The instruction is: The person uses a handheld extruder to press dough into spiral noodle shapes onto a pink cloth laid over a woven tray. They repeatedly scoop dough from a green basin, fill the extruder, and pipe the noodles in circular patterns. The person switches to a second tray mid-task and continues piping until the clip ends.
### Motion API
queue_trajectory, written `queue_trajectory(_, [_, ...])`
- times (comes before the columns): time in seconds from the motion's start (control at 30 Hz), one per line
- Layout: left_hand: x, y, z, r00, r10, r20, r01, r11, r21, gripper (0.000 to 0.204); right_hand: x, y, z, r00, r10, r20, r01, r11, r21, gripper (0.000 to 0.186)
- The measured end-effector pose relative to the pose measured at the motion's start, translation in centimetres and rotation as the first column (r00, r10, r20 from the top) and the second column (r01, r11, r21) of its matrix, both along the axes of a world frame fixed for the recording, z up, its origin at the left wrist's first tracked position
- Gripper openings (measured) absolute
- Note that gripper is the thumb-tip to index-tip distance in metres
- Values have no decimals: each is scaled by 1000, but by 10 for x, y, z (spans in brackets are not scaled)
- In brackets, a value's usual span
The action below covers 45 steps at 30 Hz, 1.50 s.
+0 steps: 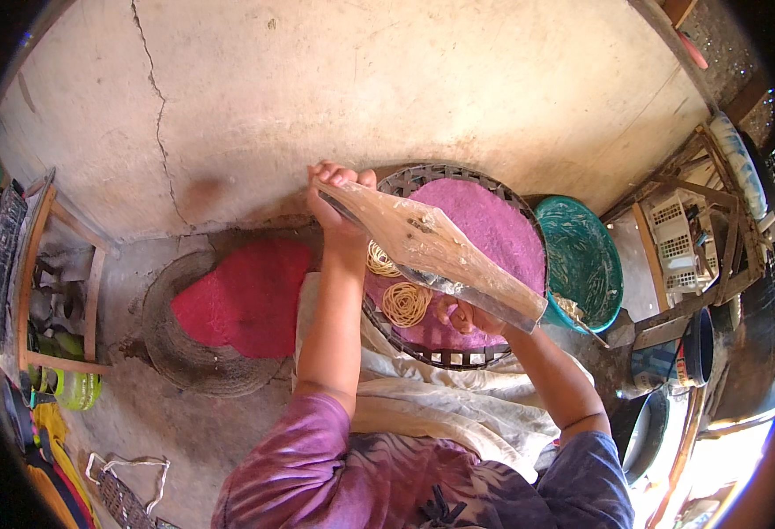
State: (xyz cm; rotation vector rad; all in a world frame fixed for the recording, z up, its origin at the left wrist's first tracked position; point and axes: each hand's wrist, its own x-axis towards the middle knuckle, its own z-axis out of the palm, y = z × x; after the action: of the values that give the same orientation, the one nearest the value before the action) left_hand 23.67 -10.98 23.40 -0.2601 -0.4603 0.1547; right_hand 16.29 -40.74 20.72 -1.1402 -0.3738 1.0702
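My left hand (339,198) grips the upper-left end of a long, flour-dusted wooden board with a metal piece underneath (423,234), held slanting over a round woven basket tray (453,357). Below the board's right end, my right hand (467,319) has its fingers curled; what they hold, if anything, is hidden. The tray bears a layer of pink material (484,220) with coils of pale yellow noodle-like strands (407,306) at its left side.
A teal basin (581,251) stands right of the tray, near a wooden rack (705,203) and buckets (696,348). Red cloth (229,300) lies over a woven ring (176,353) at left, beside a wooden stand (61,207). A cracked wall (255,97) is behind.
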Motion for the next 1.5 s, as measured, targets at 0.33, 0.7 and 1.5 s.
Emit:
queue_trajectory(0.33, [-5, 8, 74, 976, -102, 192, 52, 967, 251, 53, 7, -11, 80, 982, 71, 173, -11, 947, -322, 74])
queue_trajectory(0.7, [-15, -86, 11, 931, -272, -243, 322, 926, 198, 53, -47, -42, 157, 989, -149, 25, 122, 695, -708, 75])
queue_trajectory(1.5, [-29, -106, 7, 920, -322, -222, 360, 920, 156, 46, -81, -73, 157, 971, -59, 230, 198, 734, -649, 82])
